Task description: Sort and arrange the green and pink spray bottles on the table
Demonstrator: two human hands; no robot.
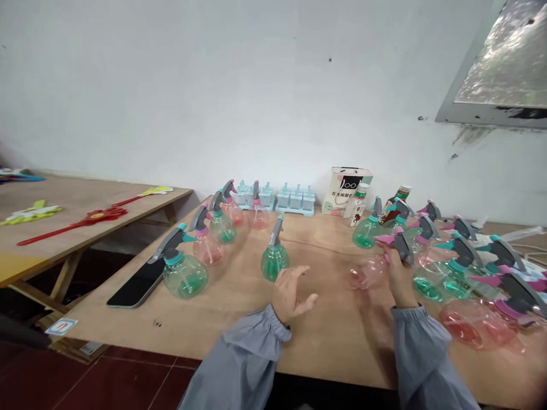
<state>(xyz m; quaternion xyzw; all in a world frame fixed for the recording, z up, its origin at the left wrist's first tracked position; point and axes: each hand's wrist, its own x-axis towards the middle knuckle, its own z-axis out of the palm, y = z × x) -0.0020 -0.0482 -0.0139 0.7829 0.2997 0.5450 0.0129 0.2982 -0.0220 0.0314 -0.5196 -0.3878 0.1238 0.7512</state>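
I see the left hand, fingers spread over brown table; right hand, fingers gripping a pink bottle; white wall beyond them!

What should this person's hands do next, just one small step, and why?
Probably bring the pink spray bottle toward the left hand: the right hand holds it, tilted, near its trigger head, while the left is open near the upright green bottle.

The spray bottles look plastic — smooth and glossy.
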